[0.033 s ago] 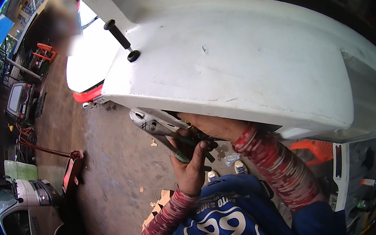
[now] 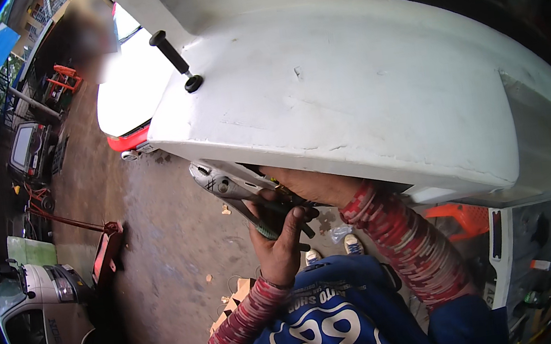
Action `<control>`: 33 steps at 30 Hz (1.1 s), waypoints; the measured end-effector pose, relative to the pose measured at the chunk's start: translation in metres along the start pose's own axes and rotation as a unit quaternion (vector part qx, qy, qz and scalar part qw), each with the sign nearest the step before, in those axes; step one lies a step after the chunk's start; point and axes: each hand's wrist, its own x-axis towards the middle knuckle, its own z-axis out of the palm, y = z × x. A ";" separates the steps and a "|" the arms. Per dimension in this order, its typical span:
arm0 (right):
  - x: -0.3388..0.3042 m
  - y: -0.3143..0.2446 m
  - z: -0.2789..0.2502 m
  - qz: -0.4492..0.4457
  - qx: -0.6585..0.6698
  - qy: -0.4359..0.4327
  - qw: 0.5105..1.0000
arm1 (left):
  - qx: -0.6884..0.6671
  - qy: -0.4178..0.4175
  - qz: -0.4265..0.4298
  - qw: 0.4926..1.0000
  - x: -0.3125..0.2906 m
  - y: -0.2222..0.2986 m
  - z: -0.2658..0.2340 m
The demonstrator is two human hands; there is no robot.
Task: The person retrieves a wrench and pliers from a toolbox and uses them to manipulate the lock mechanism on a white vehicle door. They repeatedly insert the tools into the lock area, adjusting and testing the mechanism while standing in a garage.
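Observation:
My left hand is closed round a pair of pliers just below the edge of a white body panel. The pliers have grey metal jaws, which point up and left, and dark green handles. My right hand reaches into a dark opening under the panel's lower edge, its fingers hidden there. Between the two hands shows a small dark and yellow part, too covered to name. A black strut-like rod stands up from the panel's top left.
A white vehicle is at the lower left beside a red floor jack. Torn cardboard lies by my left forearm. An orange plastic piece is under the panel on the right. Small tools and bottles lie at the far right.

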 end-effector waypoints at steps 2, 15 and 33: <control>0.002 -0.004 0.002 0.037 0.141 0.014 0.989 | -0.003 0.000 -0.003 1.000 0.000 0.002 0.001; 0.013 0.000 -0.062 0.002 -0.020 -0.036 0.999 | -0.039 -0.023 0.002 0.999 0.006 0.001 0.009; 0.063 -0.009 -0.081 0.129 -0.071 -0.291 0.945 | -0.040 -0.040 0.013 0.998 0.007 0.030 -0.006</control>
